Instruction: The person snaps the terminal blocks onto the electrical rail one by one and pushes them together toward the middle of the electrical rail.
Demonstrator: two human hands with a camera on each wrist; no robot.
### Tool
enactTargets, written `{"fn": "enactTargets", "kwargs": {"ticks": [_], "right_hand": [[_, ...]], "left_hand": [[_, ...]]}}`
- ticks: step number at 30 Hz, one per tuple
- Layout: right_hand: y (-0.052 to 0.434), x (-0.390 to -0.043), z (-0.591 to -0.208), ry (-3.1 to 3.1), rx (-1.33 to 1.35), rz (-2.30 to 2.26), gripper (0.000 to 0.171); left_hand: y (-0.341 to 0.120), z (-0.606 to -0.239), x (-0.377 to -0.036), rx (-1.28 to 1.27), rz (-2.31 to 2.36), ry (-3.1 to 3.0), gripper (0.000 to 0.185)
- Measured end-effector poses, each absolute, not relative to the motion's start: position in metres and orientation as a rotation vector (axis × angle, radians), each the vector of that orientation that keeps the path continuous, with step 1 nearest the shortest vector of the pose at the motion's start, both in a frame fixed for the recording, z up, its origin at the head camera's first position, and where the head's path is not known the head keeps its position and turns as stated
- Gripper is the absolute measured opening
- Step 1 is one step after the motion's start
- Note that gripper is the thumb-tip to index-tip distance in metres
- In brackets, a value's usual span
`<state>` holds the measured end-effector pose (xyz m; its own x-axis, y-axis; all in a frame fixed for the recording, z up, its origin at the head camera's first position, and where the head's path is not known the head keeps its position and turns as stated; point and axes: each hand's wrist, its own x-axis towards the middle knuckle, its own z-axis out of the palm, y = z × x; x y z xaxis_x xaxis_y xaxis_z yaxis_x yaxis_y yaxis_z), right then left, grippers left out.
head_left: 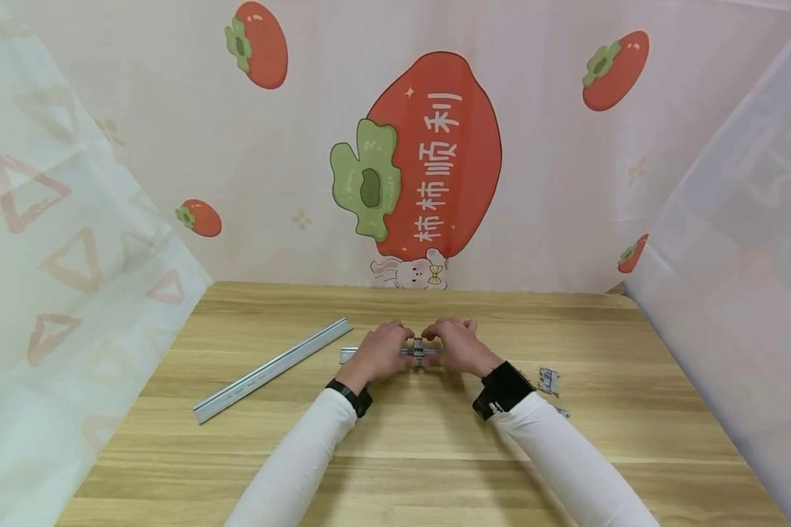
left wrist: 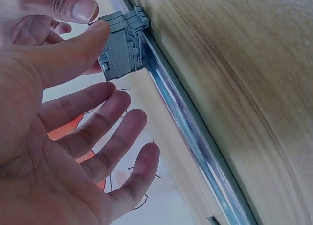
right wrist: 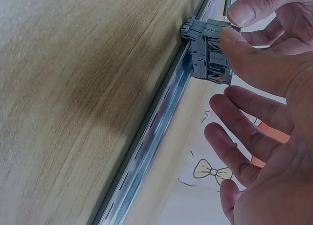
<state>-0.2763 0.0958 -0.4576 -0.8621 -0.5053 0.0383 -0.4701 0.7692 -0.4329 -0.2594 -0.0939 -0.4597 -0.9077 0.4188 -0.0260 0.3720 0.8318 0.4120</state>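
A small stack of grey terminal blocks (head_left: 418, 352) sits clipped on a short metal rail (head_left: 348, 355) lying on the wooden table (head_left: 422, 439). My left hand (head_left: 379, 351) and right hand (head_left: 458, 348) meet at the stack from either side. In the left wrist view the left thumb tip (left wrist: 95, 34) presses the side of the blocks (left wrist: 122, 49) on the rail (left wrist: 186, 117), while the other fingers stay loosely straight, off the blocks. The right wrist view mirrors this: the right thumb (right wrist: 232, 39) touches the blocks (right wrist: 208, 51) on the rail (right wrist: 156, 132).
A long metal rail (head_left: 270, 369) lies diagonally to the left of the hands. Spare grey terminal blocks (head_left: 549, 380) lie to the right, near my right wrist. Printed cloth walls close off the back and both sides of the table.
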Motion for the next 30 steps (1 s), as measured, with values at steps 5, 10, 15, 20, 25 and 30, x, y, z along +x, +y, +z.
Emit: {"fn": "enactTargets", "kwargs": {"ticks": [5,10,15,20,25,30], "right_hand": [[0.095,-0.277,-0.459,2.87,-0.788,-0.683,0.039],[0.095,-0.276,-0.459,2.866,-0.772,-0.691,0.039],[0.095,-0.276,-0.459,2.869,-0.766,-0.689,0.041],[0.096,-0.277,-0.462,2.871,-0.765,-0.681,0.044],[0.095,-0.278,-0.465,2.88,-0.756,-0.673,0.043],[0.093,-0.278,-0.466,2.897,-0.733,-0.613,0.044]], "left_hand": [[-0.093,-0.459,-0.259,0.63,0.629,2.883,0.043],[-0.092,-0.46,-0.26,0.626,0.613,2.89,0.043],[-0.092,-0.461,-0.26,0.612,0.619,2.899,0.046],[-0.094,-0.463,-0.261,0.599,0.626,2.893,0.049],[-0.093,-0.467,-0.264,0.608,0.593,2.898,0.045],[-0.091,-0.47,-0.266,0.594,0.575,2.901,0.043]]}}
